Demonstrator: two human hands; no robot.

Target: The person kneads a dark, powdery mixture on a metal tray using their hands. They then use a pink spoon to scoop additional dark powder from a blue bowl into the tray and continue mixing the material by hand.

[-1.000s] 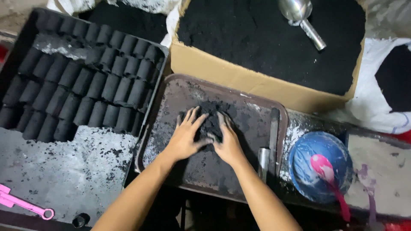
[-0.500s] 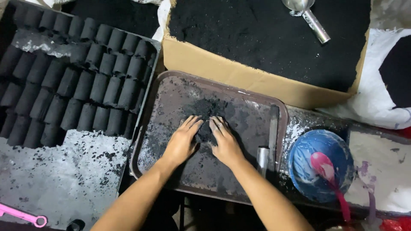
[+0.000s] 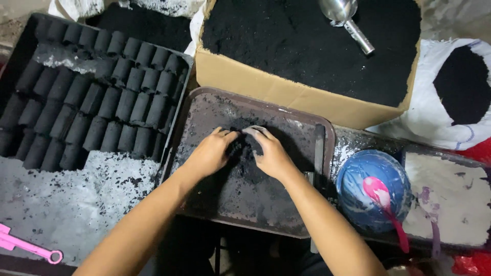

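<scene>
On dusty brown tray [image 3: 204, 115], centre of surface: left hand [image 3: 208, 153] and right hand [image 3: 272, 153] cupped w/ fingers curled around black powder clump [image 3: 241, 148], pressing inward from both sides, apparently to compact it. Left: rack of black cylinders [image 3: 97, 107], laid in rows. Behind: cardboard box [image 3: 286, 94] of powder w/ metal scoop [image 3: 343, 18]. Right: blue bowl [image 3: 365, 171], pink spoon [image 3: 381, 197].

Dim overhead light, soft shadows (edges slightly blurred).

Black powder heap [image 3: 244, 148] mostly under both cupped hands; pink tool [image 3: 28, 247] and briquette tray [image 3: 30, 30] cut by left edge
</scene>
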